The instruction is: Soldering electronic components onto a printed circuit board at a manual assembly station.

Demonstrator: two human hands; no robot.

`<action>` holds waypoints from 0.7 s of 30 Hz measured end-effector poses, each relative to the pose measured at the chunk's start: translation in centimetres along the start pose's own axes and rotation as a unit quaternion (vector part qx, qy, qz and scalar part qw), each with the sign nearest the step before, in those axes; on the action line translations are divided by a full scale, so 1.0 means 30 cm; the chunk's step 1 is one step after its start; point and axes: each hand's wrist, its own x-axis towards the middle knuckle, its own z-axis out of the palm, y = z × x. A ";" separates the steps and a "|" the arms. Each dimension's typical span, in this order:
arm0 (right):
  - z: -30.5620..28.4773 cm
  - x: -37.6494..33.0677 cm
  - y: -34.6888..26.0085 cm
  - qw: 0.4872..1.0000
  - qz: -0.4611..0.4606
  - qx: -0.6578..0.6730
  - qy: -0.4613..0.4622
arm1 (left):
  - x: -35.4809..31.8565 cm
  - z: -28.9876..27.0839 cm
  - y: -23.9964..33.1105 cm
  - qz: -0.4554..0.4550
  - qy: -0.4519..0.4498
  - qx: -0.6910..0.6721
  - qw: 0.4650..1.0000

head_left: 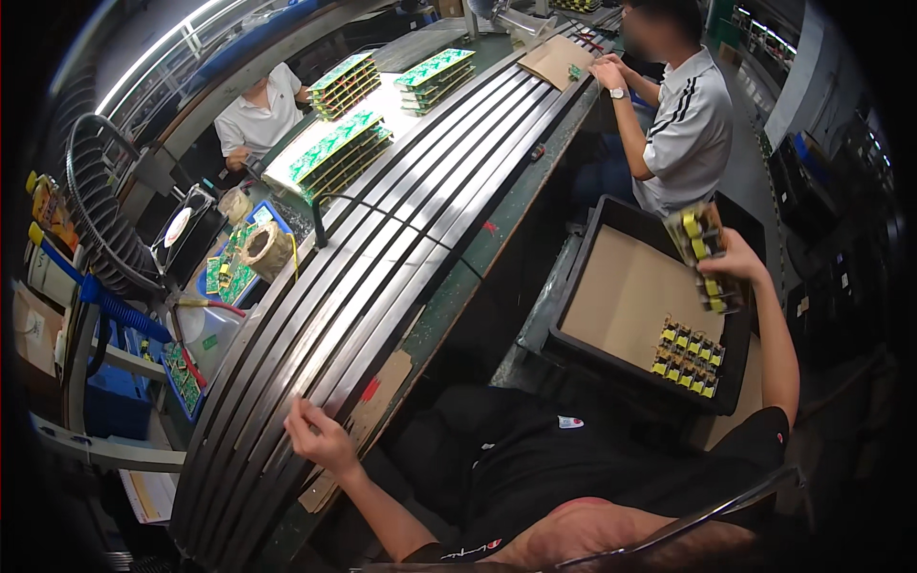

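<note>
My right hand (737,260), out to the right, grips a circuit board panel (700,239) with yellow-wrapped transformers and holds it tilted above the rim of a black bin (611,212). Inside that bin another circuit board panel (688,357) with yellow components lies on brown cardboard. At lower left my left hand (320,437) rests by the near edge of the long metal rails (382,258), its fingers curled together. Whether anything small is between those fingertips I cannot make out.
Stacks of green circuit boards (342,143) stand across the rails. A black fan (181,227), a blue tray (250,250) of boards and a ribbed hose (95,210) are at left. One person (683,124) works at the far right, another (263,115) across the line.
</note>
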 end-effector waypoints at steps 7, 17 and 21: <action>0.778 -0.006 -0.539 0.878 -0.141 0.425 -0.168 | -0.105 -0.131 0.188 0.182 -0.119 -0.177 0.960; 1.590 -0.210 -0.959 0.727 0.124 0.601 -0.307 | -0.131 -0.185 0.008 0.217 -0.074 -0.134 0.964; 1.653 -0.241 -0.971 0.715 0.063 0.611 -0.332 | -0.105 -0.132 -0.129 0.142 -0.054 -0.197 0.969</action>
